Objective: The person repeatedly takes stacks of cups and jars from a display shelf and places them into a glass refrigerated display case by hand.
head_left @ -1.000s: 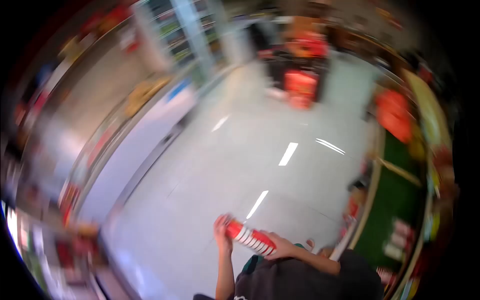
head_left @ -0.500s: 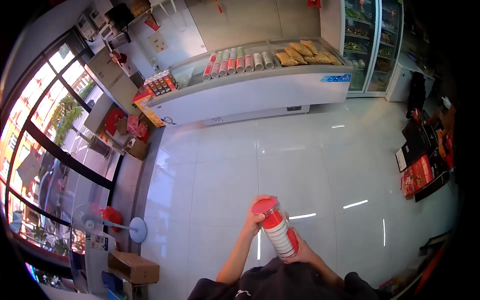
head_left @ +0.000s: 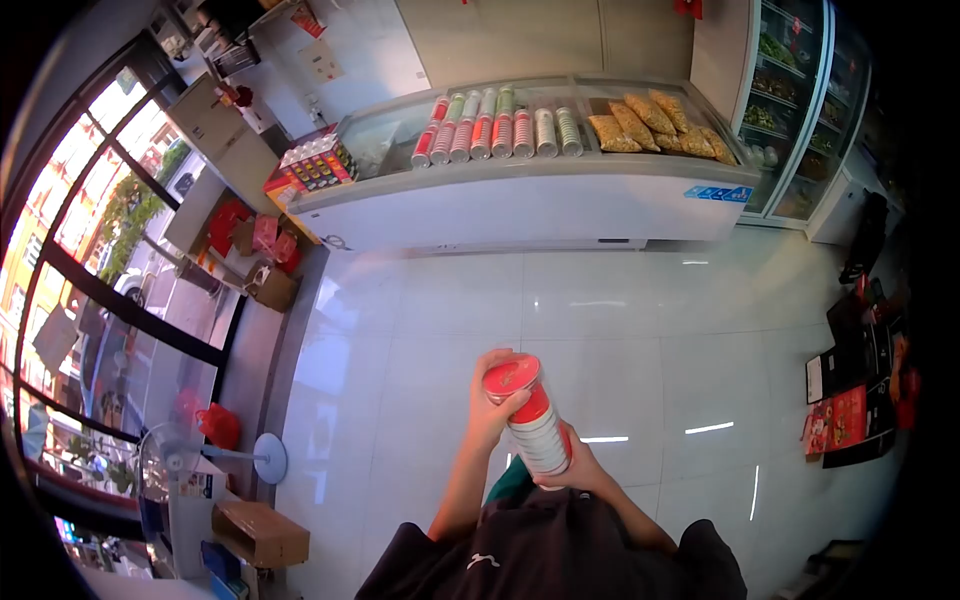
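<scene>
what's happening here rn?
A person's left hand grips a red-and-white canister near its red top; the right hand holds it near the base. It's tilted, above the floor. Across the floor, a chest freezer bears similar-looking canisters and bags of something yellowish.

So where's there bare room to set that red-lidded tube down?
Mostly the tiled floor beyond the held tube: freezer ahead, white fan to the left, red packaging to the right. The freezer top is crowded: tubes in the middle, yellow bags right of them, small cartons by the left end.
</scene>
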`<action>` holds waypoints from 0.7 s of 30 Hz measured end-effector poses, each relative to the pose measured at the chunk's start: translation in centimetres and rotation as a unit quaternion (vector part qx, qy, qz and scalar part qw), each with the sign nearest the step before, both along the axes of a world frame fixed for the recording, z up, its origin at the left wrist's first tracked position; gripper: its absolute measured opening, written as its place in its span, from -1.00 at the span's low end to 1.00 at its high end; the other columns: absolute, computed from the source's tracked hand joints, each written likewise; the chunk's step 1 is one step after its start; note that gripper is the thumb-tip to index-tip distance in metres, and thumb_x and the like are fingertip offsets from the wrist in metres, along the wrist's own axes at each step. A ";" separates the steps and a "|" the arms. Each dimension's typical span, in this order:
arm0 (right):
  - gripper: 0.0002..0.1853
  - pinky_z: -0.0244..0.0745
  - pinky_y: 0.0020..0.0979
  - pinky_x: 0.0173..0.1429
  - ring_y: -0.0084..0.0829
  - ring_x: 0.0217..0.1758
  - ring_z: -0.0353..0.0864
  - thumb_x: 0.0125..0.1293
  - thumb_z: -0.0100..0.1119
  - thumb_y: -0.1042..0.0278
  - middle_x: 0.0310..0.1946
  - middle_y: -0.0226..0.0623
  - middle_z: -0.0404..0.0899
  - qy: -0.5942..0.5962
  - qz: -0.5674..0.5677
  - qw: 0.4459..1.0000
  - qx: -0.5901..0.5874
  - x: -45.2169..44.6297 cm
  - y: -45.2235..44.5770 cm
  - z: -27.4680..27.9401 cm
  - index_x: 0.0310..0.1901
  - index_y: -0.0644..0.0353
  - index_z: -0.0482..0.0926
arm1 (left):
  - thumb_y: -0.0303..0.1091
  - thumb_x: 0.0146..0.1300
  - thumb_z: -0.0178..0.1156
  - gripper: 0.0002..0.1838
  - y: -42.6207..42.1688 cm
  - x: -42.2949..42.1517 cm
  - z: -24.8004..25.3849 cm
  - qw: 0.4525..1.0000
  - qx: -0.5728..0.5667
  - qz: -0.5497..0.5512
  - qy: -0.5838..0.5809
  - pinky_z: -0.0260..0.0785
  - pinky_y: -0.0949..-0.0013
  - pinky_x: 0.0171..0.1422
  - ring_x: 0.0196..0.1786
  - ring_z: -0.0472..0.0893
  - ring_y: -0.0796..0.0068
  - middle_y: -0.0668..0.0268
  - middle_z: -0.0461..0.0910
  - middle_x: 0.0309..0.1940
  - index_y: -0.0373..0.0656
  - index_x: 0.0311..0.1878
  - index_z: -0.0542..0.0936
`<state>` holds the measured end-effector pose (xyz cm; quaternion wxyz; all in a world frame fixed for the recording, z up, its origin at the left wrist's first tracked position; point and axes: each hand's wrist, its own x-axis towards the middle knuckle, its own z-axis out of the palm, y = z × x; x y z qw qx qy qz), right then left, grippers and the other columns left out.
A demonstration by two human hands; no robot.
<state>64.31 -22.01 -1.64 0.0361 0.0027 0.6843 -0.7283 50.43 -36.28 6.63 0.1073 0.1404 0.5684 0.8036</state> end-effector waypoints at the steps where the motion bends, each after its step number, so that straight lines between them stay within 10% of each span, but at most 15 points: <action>1: 0.14 0.18 -0.30 0.36 -0.33 0.30 0.31 -0.26 0.58 0.26 0.22 -0.14 0.33 0.021 0.016 1.000 0.013 -2.0 1.2 0.2 0.37 0.23 0.03 | -0.23 -0.11 0.47 -0.22 0.6 -1.9 -0.5 1.000 0.019 -0.014 0.012 0.32 0.29 0.23 0.10 0.49 0.35 0.17 0.47 0.03 -0.24 0.18 0.32; 21: 0.08 0.20 -0.24 0.34 -0.33 0.28 0.33 -0.29 0.58 0.36 0.17 -0.22 0.38 -0.055 -0.073 0.995 -0.035 -35.9 19.9 2.6 0.33 0.24 0.12 | -0.28 -0.13 0.46 -0.23 22.9 -42.5 -1.4 0.915 0.132 -0.381 0.016 0.29 0.29 0.24 0.13 0.47 0.36 0.19 0.48 0.06 -0.24 0.18 0.33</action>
